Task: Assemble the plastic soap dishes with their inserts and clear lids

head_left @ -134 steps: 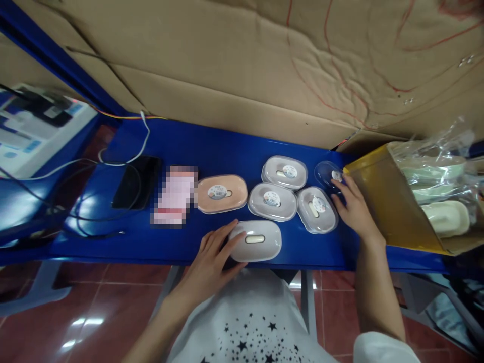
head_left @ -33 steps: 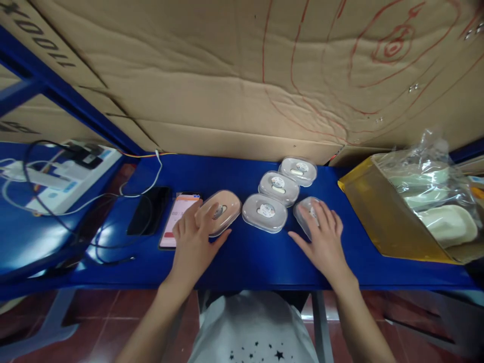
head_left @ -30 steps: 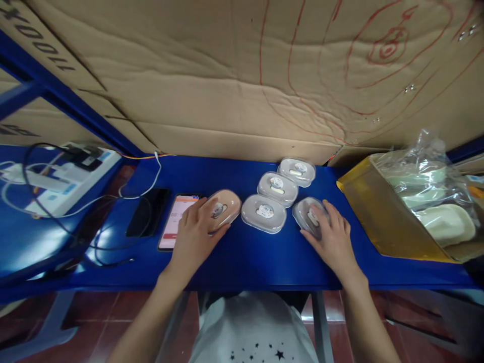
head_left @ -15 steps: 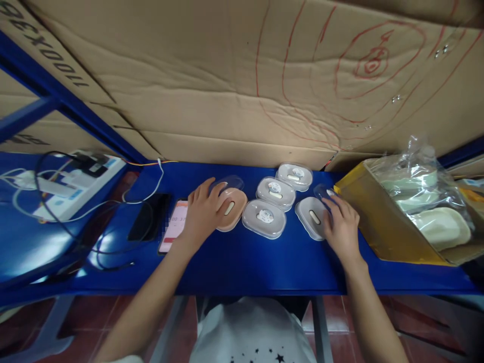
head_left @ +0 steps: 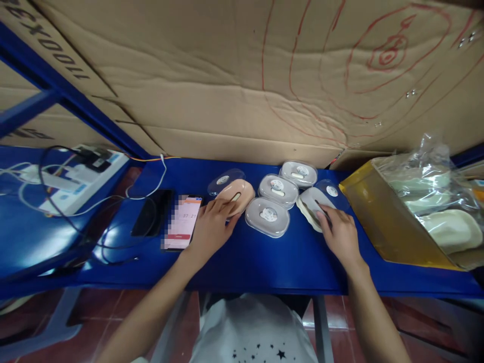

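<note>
My left hand is closed on the near-left edge of a peach soap dish tray, fingertips beside its slot. Behind it a clear lid with a round label lies on the table. My right hand grips a grey soap dish tray at its slot, tilted over a cream base. Another clear lid rests behind that tray. Between my hands stand three lidded grey soap dishes: a near one, a middle one and a far one.
A lit phone and a dark phone-like device lie on the left of the blue table. A power strip with cables is farther left. On the right, a cardboard box holds bagged green and cream dishes.
Both clear lids have come off the peach and grey dishes and lie behind them. My fingers now tilt both trays. Earlier, a grey dish lay open under my left hand.
</note>
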The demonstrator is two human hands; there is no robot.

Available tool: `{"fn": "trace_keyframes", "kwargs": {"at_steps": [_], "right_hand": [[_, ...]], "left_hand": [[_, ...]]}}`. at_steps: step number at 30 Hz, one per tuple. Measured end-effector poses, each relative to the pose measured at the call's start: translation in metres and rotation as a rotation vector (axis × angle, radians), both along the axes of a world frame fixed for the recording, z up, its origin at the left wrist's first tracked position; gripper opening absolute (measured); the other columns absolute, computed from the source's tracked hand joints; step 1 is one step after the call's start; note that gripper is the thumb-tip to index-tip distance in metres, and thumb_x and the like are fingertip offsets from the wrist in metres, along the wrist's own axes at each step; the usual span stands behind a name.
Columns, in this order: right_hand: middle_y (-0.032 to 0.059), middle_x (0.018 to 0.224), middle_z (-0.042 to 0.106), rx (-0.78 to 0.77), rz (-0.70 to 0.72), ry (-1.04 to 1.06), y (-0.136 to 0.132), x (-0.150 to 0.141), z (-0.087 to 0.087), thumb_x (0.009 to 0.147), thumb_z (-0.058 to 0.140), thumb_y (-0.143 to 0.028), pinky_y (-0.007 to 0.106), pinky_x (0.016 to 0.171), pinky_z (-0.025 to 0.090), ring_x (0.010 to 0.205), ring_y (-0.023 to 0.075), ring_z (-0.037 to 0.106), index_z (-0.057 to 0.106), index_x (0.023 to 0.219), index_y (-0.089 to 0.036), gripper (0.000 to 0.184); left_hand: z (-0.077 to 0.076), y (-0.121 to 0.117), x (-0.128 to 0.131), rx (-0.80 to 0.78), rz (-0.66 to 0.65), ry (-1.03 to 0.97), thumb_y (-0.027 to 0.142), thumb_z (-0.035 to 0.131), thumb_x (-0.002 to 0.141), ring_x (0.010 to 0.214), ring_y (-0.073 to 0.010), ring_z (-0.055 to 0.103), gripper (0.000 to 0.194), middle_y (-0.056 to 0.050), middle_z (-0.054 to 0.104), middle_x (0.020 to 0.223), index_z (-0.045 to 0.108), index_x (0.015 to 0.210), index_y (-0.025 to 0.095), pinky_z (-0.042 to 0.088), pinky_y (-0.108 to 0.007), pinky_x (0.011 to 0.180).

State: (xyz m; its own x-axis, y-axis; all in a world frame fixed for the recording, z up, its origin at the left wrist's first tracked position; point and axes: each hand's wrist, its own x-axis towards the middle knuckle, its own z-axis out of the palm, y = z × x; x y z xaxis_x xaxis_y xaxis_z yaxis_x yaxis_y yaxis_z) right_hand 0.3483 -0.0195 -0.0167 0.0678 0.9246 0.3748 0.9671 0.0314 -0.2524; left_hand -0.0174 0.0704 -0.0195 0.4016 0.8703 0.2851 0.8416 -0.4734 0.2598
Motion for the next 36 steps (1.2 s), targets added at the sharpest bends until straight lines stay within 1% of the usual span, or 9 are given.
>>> {"fn": "trace_keyframes", "kwargs": {"at_steps": [6,10,12,16,20,24,28,33,36], "right_hand": [[0.0165,0.117,0.081,0.087,-0.086,-0.027,0.015,0.011,0.0,0.115,0.039,-0.045,0.044,0.093,0.049,0.105,0.0312,0.074,0.072,0.125,-0.017,0.045],[0.018,0.134,0.076,0.163,-0.144,-0.103,0.022,0.005,0.005,0.113,0.045,-0.035,0.05,0.106,0.046,0.126,0.0344,0.068,0.07,0.134,-0.017,0.037],[0.0181,0.147,0.07,0.146,-0.051,-0.1,0.021,-0.012,0.007,0.112,0.047,-0.031,0.055,0.112,0.044,0.138,0.0366,0.061,0.068,0.14,-0.019,0.037],[0.016,0.153,0.066,0.001,0.394,-0.066,0.015,-0.064,0.005,0.11,0.056,-0.041,0.056,0.117,0.044,0.143,0.0346,0.058,0.058,0.154,-0.023,0.047],[0.0174,0.155,0.063,-0.043,0.488,-0.073,0.013,-0.092,0.004,0.105,0.065,-0.054,0.057,0.116,0.047,0.142,0.0366,0.059,0.056,0.156,-0.023,0.061],[0.0153,0.151,0.068,-0.055,0.478,0.041,0.019,-0.081,0.009,0.109,0.058,-0.053,0.054,0.114,0.05,0.14,0.0341,0.062,0.056,0.156,-0.023,0.056],[0.0124,0.14,0.075,-0.085,0.403,0.237,0.026,-0.069,0.01,0.114,0.047,-0.046,0.049,0.107,0.056,0.128,0.0302,0.072,0.064,0.148,-0.022,0.045],[0.0104,0.131,0.08,-0.153,0.331,0.424,0.028,-0.075,0.011,0.114,0.045,-0.048,0.047,0.104,0.059,0.12,0.0291,0.076,0.072,0.138,-0.023,0.043],[0.0081,0.132,0.08,-0.201,0.345,0.54,0.025,-0.081,0.011,0.114,0.047,-0.048,0.045,0.105,0.06,0.122,0.0273,0.075,0.073,0.136,-0.026,0.041]], "left_hand": [[0.009,0.022,0.007,-0.086,0.009,-0.189,0.037,0.047,0.111,0.114,-0.0318,0.07,0.033,-0.013,0.076,0.123,0.072,0.12,0.019,0.053,-0.045,0.1],[0.012,0.04,0.014,-0.11,-0.017,-0.219,0.035,0.043,0.112,0.11,-0.0302,0.07,0.032,-0.012,0.077,0.115,0.07,0.117,0.018,0.053,-0.043,0.097],[0.013,0.049,0.02,-0.122,-0.041,-0.218,0.035,0.043,0.111,0.104,-0.031,0.069,0.032,-0.012,0.077,0.108,0.07,0.112,0.018,0.053,-0.045,0.094],[0.014,0.063,0.034,-0.139,-0.092,-0.206,0.037,0.043,0.112,0.095,-0.0304,0.068,0.031,-0.011,0.076,0.097,0.067,0.105,0.019,0.053,-0.045,0.09],[0.012,0.067,0.04,-0.129,-0.091,-0.204,0.035,0.04,0.113,0.1,-0.0305,0.068,0.032,-0.011,0.078,0.108,0.067,0.115,0.018,0.052,-0.045,0.093],[0.013,0.058,0.039,-0.081,-0.051,-0.214,0.032,0.043,0.112,0.122,-0.0369,0.063,0.035,-0.018,0.073,0.132,0.064,0.134,0.014,0.047,-0.052,0.104],[0.019,0.039,0.04,0.036,-0.094,-0.226,0.025,0.044,0.112,0.135,-0.0348,0.059,0.04,-0.018,0.064,0.15,0.058,0.148,0.018,0.046,-0.05,0.108],[0.021,-0.001,0.035,0.2,-0.438,-0.089,0.037,0.058,0.11,0.132,-0.0334,0.062,0.035,-0.015,0.066,0.145,0.065,0.142,0.023,0.05,-0.048,0.106],[0.013,-0.023,0.025,0.281,-0.46,-0.01,0.024,0.067,0.105,0.129,-0.0337,0.064,0.04,-0.017,0.067,0.145,0.063,0.145,0.022,0.052,-0.049,0.106]]}}
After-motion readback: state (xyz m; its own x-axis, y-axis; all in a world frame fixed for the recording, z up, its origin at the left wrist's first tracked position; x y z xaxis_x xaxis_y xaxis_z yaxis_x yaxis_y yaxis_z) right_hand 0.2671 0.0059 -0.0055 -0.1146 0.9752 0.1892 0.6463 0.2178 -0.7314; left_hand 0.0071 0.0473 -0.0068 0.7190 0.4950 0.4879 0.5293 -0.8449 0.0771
